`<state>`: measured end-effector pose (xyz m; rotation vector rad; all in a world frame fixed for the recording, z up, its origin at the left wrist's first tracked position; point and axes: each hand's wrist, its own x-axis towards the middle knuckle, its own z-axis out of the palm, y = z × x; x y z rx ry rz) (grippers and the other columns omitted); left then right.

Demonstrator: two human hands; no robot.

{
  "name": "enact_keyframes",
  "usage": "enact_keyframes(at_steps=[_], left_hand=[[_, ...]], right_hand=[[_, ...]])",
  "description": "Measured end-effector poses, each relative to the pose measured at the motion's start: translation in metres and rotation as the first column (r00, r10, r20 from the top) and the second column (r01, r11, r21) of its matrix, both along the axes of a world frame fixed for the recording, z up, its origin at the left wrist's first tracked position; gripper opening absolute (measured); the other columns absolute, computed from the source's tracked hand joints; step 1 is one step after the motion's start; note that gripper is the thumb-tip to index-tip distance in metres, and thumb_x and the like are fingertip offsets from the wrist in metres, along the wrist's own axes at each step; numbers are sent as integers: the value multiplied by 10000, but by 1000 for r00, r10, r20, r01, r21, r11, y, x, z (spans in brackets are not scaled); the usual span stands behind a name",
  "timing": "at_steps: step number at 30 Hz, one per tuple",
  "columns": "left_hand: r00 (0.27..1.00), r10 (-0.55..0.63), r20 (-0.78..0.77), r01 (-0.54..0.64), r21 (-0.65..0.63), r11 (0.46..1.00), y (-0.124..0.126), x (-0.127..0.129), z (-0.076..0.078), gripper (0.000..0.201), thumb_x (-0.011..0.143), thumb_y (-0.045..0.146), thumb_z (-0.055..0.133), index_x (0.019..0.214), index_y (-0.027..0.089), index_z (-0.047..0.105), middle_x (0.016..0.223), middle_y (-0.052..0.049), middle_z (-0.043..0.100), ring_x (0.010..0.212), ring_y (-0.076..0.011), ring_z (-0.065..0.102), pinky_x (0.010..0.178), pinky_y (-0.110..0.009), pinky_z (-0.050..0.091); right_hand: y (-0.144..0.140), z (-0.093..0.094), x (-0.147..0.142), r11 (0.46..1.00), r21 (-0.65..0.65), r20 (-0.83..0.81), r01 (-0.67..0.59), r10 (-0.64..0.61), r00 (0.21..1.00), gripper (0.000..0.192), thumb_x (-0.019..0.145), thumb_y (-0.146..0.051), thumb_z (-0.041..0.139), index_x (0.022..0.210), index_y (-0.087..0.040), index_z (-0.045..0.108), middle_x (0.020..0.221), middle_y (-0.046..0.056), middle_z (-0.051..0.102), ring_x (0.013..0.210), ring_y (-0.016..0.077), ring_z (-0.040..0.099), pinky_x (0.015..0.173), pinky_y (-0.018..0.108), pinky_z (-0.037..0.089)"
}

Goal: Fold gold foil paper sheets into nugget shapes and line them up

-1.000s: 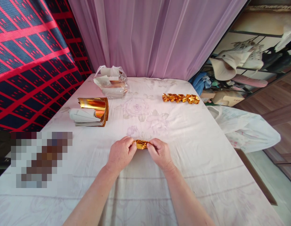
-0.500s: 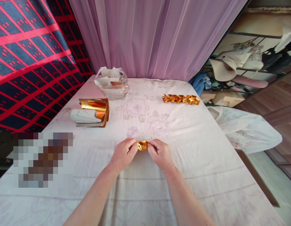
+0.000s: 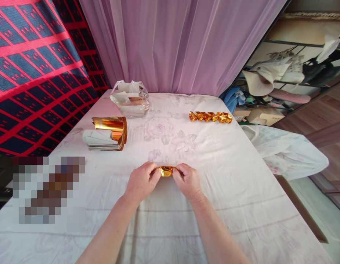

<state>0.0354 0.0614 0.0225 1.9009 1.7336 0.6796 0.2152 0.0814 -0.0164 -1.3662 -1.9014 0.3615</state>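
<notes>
A gold foil piece was held by its two ends over the near half of a pale, flower-printed tablecloth, straight in front of the wearer; whether the cloth was touched by it could not be told. Compared with half a second earlier, the creases across its exposed middle were changed, and a smoother, rounder face was shown between the thumbs. The view was tipped very slightly, but the other items on the cloth were left in their places.

The left end was pinched in the left hand, its thumb pressed along the foil and its fingers curled closed behind. The right end was gripped in the same way by the right hand, and only a short stretch of foil was left uncovered between the two.

Farther back, to the right, a row of folded gold foil was laid crosswise on the cloth. To the left, a curved stack of gold-faced sheets was set with its pale backs exposed, and behind it more sheets were seen inside a clear plastic bag. The table's far edge was bordered by a purple curtain.
</notes>
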Motion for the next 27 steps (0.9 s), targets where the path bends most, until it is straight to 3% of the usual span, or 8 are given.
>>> enact_keyframes(at_steps=[7,15,21,27], left_hand=[[983,23,-181,-1,123,992,-5,0,-1,237,899,307,410,694,215,486,710,11,556,636,-135,516,579,-267,294],[980,40,-193,-1,199,980,-6,0,-1,240,901,279,414,687,210,498,695,16,551,587,-119,488,570,-263,295],[969,32,-246,16,189,982,-4,0,-1,244,911,255,405,691,211,502,707,7,549,607,-128,498,567,-270,290],[975,76,-209,-38,177,983,-4,1,-2,222,887,239,443,671,211,487,706,17,547,603,-122,489,572,-267,298]], right_hand=[[-1,0,0,996,70,37,46,-49,998,280,851,-244,486,578,-210,536,562,-9,550,501,109,481,524,247,301],[0,0,2,989,140,75,44,-54,996,283,853,-230,491,572,-209,522,554,-12,532,491,107,470,510,252,290],[-1,1,1,989,145,72,-33,23,997,275,880,-223,474,615,-208,545,587,-6,548,520,107,492,528,237,317],[-1,1,1,986,167,99,-23,6,995,279,868,-207,490,593,-210,539,572,-11,531,505,106,474,509,244,296]])
